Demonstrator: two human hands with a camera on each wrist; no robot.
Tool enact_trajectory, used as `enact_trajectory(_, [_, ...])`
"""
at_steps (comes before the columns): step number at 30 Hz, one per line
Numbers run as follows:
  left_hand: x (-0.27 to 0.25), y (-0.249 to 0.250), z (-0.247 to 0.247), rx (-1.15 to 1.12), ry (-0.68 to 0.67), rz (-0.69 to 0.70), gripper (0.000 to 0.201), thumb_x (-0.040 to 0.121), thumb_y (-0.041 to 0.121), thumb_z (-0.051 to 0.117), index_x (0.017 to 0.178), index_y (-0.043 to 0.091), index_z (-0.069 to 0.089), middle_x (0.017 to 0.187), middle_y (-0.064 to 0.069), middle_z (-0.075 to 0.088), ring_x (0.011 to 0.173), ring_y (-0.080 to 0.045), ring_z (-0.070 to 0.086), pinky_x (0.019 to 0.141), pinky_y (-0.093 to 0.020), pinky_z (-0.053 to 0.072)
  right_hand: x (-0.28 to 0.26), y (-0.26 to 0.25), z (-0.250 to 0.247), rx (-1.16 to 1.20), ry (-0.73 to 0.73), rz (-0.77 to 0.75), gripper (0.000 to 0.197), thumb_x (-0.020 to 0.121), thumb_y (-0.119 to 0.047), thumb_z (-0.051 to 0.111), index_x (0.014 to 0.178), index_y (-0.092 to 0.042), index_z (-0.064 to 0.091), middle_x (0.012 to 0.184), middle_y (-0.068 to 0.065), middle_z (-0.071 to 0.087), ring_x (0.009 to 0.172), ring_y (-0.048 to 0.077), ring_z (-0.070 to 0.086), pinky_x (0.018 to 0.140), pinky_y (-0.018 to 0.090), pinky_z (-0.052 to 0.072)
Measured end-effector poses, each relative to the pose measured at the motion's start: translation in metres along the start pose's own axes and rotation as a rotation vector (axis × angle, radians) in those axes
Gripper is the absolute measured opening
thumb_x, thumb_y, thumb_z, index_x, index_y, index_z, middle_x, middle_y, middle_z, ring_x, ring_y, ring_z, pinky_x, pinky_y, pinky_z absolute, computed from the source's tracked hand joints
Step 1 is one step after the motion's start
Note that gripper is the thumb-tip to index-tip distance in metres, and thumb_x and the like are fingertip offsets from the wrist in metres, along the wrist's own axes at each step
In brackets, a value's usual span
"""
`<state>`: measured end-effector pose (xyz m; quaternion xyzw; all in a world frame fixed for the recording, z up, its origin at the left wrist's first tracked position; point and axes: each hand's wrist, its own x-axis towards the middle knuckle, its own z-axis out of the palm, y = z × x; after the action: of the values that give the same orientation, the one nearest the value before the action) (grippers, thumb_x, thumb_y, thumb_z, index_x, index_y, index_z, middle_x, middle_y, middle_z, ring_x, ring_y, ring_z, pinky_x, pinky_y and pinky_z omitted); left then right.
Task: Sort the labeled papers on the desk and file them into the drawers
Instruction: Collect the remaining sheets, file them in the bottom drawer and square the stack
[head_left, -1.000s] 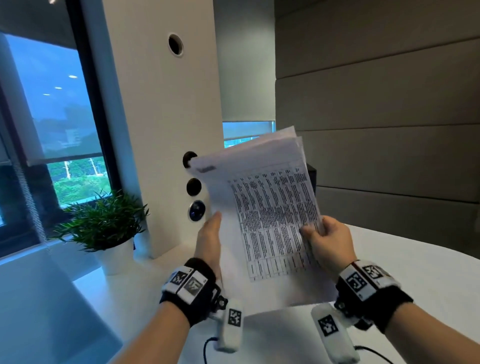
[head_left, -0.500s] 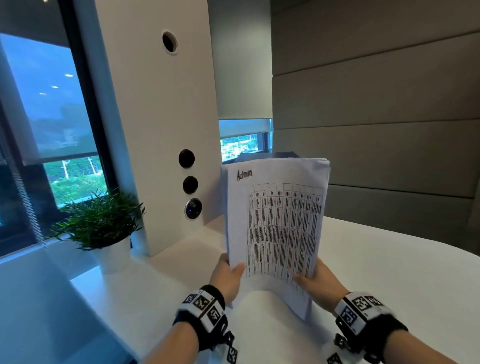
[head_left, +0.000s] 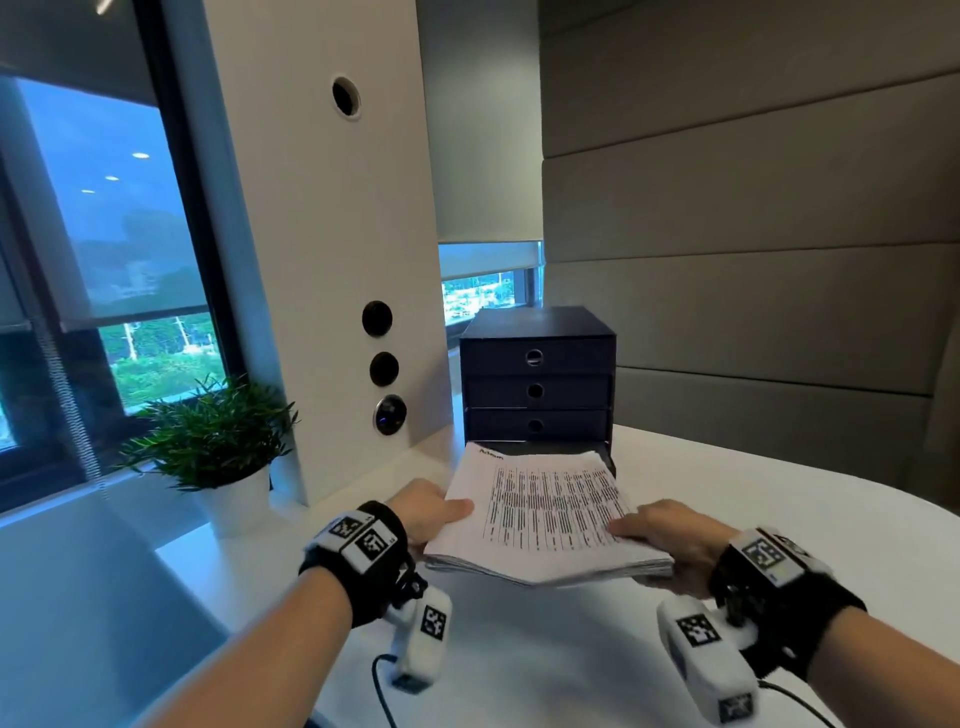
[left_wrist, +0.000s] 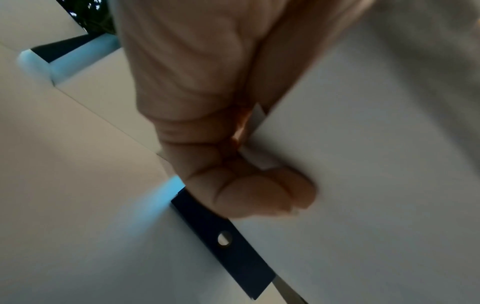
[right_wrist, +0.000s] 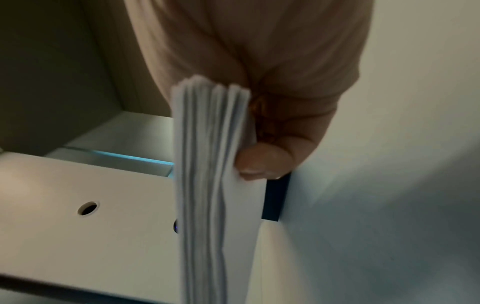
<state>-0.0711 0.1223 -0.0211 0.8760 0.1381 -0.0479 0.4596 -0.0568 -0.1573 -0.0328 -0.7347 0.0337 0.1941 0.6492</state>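
The thick stack of white printed sheets (head_left: 545, 514), its top page a dense table with a handwritten label at the far left corner, lies nearly flat between the two hands, held low over the pale curved desk (head_left: 779, 519). The left hand (head_left: 428, 512) pinches the stack's left edge, thumb on top and fingers curled beneath, as the left wrist view shows. The right hand (head_left: 667, 540) clamps the near right edge the same way, thumb over the print and fingers (right_wrist: 262, 162) under the layered sheets. Gripping both sides probably keeps the loose pages squared and level so they can slide in as one.

Just beyond the fingertips stands the dark navy four-drawer desktop file box (head_left: 537, 374), with a round finger hole in each front. Its lowest drawer (head_left: 605, 454) looks pulled out toward the hands, and the stack's far edge reaches over it; whether paper touches the drawer I cannot tell. The flat, forward-pointing hold suits lowering the sheets into that tray.

Well to the left of the left hand sits a green leafy plant in a white pot (head_left: 218, 447), clear of the work.
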Motion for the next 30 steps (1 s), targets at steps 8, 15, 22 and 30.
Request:
enact_trajectory(8, [0.011,0.028,-0.015,-0.665,-0.058,-0.061,0.033,0.094,-0.001,0.046,0.061,0.005,0.044,0.038,-0.006,0.044,0.024,-0.01,0.038,0.032,-0.011,0.032,0.009,-0.045,-0.012,0.404,-0.137,0.093,0.029,0.098,-0.009,0.043,0.07,-0.002,0.046,0.041,0.008,0.045,0.026,0.011,0.045,0.027,0.014,0.037])
enact_trajectory(15, [0.063,0.051,-0.018,-0.827,-0.043,-0.11,0.026,0.096,0.0,0.039,0.075,-0.005,0.055,0.046,-0.013,0.057,0.029,-0.01,0.049,0.029,-0.012,0.04,0.063,-0.097,-0.026,0.379,-0.101,0.038,0.029,0.1,-0.012,0.041,0.076,0.001,0.05,0.066,0.009,0.047,0.029,0.01,0.047,0.029,0.014,0.039])
enact_trajectory(22, [0.154,0.045,0.0,-0.743,-0.023,-0.181,0.026,0.094,0.0,0.052,0.068,-0.004,0.051,0.038,-0.012,0.056,0.025,-0.012,0.05,0.028,-0.014,0.04,0.166,-0.086,-0.038,-0.122,0.189,0.024,0.034,0.082,-0.017,0.074,0.055,-0.002,0.06,0.053,0.014,0.056,0.055,0.025,0.051,0.06,0.033,0.044])
enact_trajectory(30, [0.218,0.032,0.017,-0.491,0.288,-0.066,0.017,0.091,0.007,0.06,0.076,-0.001,0.056,0.075,-0.018,0.062,0.06,-0.028,0.062,0.045,-0.034,0.057,0.222,-0.061,-0.041,-0.408,0.286,-0.156,0.042,0.079,-0.042,0.074,0.103,-0.008,0.071,0.093,0.006,0.068,0.083,0.02,0.066,0.078,0.035,0.057])
